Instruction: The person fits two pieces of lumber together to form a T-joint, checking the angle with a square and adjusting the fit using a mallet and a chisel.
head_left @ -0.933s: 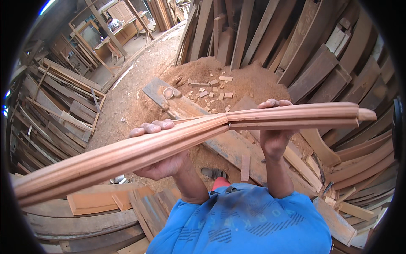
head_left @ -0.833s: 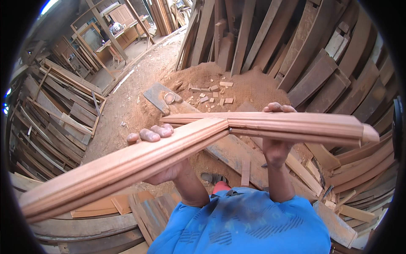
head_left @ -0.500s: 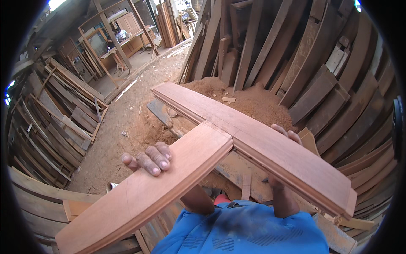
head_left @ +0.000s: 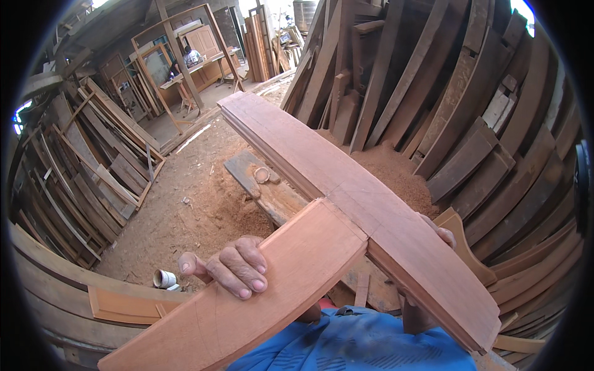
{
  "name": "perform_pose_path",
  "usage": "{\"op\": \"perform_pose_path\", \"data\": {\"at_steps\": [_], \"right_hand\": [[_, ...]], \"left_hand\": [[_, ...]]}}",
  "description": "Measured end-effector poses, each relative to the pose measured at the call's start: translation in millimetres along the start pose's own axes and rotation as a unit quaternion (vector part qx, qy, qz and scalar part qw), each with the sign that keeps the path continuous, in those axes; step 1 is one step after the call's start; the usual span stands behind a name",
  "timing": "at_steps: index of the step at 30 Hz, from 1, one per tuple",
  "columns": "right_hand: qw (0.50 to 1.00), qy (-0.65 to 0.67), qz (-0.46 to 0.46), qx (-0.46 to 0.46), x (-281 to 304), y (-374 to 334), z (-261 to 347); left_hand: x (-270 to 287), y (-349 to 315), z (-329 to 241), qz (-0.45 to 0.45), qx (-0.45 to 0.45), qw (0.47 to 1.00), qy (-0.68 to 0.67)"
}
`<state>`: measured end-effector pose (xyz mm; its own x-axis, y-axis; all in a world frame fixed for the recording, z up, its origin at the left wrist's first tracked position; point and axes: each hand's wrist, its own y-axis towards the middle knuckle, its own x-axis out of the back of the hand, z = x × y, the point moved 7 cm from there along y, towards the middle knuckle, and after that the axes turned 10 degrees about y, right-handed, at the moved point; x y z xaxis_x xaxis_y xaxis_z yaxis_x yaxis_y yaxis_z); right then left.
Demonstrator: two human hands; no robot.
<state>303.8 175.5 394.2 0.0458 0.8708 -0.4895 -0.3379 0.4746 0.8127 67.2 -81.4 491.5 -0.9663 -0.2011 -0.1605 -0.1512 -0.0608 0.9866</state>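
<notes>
Two reddish-brown planks with moulded edges meet at a right angle in a T-shaped wooden frame piece, held up in front of me. My left hand [head_left: 238, 270] is closed over the far edge of the stem plank [head_left: 278, 281], its fingertips lying on the top face. Around the far edge of the cross plank [head_left: 365, 191] my right hand [head_left: 438, 230] is closed; only some fingers show there, the rest being behind the wood. Pencil lines run across the planks near the joint, where the edges sit tight together.
Below lies a dusty work board [head_left: 272, 195] with a round tin [head_left: 262, 175] on it. Sawdust [head_left: 402, 176] is heaped by boards leaning at the right. More timber [head_left: 80, 179] leans at the left, near a white cup [head_left: 164, 279]. A person [head_left: 192, 57] is at a far bench.
The joined planks have tilted and turned, with the cross plank's far end higher and the joint nearer to me. Both hands still grip them. My view has shifted slightly.
</notes>
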Motion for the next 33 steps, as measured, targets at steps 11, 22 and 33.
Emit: {"op": "perform_pose_path", "data": {"at_steps": [11,22,33], "right_hand": [[0.978,-0.166,-0.084,-0.093,-35.1,4.3,2.7],[0.845,-0.226,-0.223,-0.431,-12.2,-29.6,-12.6],[0.850,0.059,-0.276,-0.444,15.5,-42.1,-38.6]], "left_hand": [[-2.6,-6.5,6.2,-0.053,0.008,0.998,-0.016],[42.3,-29.8,23.0,-0.086,-0.029,0.995,-0.046],[67.7,-81.7,90.2,-0.108,0.088,0.984,-0.112]]}}
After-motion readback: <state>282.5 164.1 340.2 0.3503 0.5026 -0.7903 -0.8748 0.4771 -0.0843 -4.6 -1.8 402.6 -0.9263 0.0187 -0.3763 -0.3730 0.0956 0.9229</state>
